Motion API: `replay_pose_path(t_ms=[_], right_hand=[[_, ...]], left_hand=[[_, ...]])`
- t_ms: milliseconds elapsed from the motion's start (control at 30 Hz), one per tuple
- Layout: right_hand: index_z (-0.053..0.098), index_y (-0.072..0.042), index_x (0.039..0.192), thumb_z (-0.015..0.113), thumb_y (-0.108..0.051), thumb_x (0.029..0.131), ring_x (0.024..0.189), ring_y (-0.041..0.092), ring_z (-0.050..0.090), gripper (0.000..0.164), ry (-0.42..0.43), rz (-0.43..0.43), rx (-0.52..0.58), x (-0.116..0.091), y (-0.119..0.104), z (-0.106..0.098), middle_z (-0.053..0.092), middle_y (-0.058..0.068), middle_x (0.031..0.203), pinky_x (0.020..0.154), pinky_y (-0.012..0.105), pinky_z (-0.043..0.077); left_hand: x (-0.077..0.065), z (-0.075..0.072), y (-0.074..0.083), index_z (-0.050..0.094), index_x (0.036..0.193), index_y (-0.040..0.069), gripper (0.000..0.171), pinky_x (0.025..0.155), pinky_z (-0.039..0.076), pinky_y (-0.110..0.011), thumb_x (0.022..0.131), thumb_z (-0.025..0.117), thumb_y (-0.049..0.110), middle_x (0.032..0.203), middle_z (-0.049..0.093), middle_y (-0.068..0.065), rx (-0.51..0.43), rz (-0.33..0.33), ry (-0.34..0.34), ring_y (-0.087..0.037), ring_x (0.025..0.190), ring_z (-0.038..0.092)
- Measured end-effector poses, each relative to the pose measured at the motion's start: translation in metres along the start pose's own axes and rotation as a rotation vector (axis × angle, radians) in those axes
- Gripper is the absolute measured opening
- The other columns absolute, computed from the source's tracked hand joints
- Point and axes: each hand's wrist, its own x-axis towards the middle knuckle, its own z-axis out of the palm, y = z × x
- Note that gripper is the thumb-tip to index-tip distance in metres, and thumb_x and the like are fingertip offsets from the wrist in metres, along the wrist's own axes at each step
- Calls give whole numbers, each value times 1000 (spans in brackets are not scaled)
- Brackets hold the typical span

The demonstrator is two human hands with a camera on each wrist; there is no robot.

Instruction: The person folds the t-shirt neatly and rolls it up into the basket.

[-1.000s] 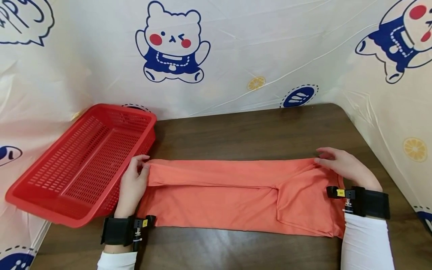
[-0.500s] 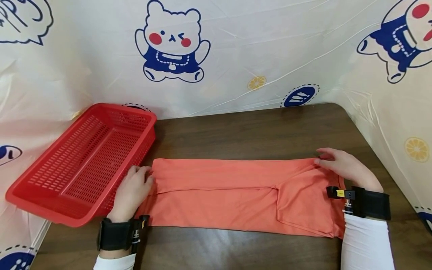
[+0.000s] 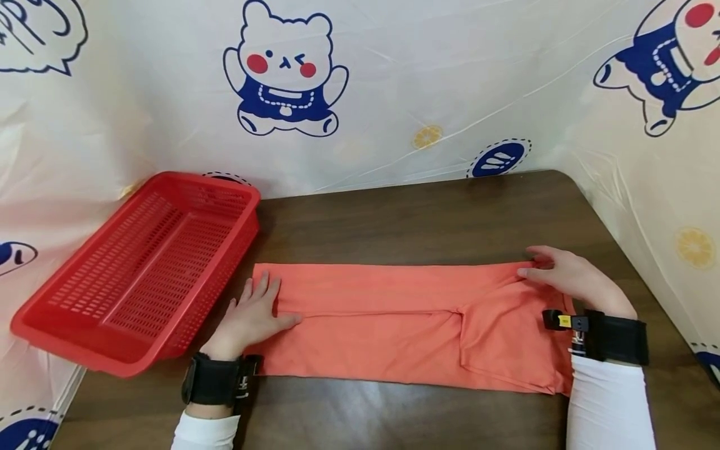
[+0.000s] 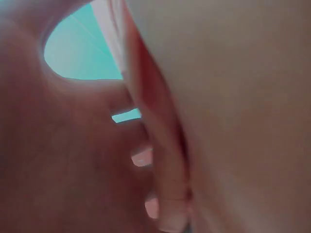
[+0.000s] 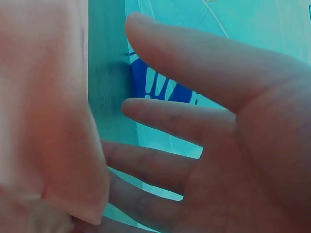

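Note:
A coral-orange garment (image 3: 382,337), folded into a long strip, lies crosswise on the table. A smaller folded flap shows at its right end. My left hand (image 3: 250,319) rests palm down on the strip's left end, fingers spread and thumb out to the right. In the left wrist view the palm and fingers (image 4: 63,155) fill the left side, beside the cloth. At the far right corner of the garment is my right hand (image 3: 576,281), its thumb and fingers parted. From the right wrist, the extended fingers (image 5: 160,170) reach the cloth's edge (image 5: 53,111), holding nothing between thumb and index.
To the left, a red plastic basket (image 3: 169,269) with slotted walls stands at an angle, close to my left hand. The brown wooden table (image 3: 405,225) ends at a white printed sheet (image 3: 394,75) behind and on both sides.
My left hand has left the garment's far left corner, drawn back toward me, then moved right and spread over the left end. The right hand has barely shifted.

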Motion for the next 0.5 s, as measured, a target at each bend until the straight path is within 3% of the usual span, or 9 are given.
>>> replay_pose_path(t_ms=[167,267,400,500], right_hand=[[28,1,141,45,-51,91,118,48,38,74,58,13,123,-10,13,-11,35,32,136,88,62,37],[28,3,140,38,-44,96,120,50,33,65,133,21,169,-20,29,-18,31,34,137,89,66,32],[32,6,137,39,-41,97,113,47,44,61,159,28,138,-23,39,-20,42,34,129,87,62,36],[36,8,133,42,-42,95,95,36,59,63,99,30,122,-17,36,-18,54,30,117,83,54,45]], left_hand=[[3,2,-1,14,147,6,110,97,3,-72,69,57,72,152,1,-23,-13,25,7,-46,136,-4],[-1,4,9,19,147,8,104,97,3,-72,72,56,70,151,7,-23,27,42,42,-46,136,1],[-13,8,53,33,143,12,84,100,10,-69,78,58,60,149,24,-19,105,152,133,-42,137,13],[-24,18,101,41,139,16,71,102,18,-63,82,58,54,146,32,-13,169,324,155,-36,137,20]])
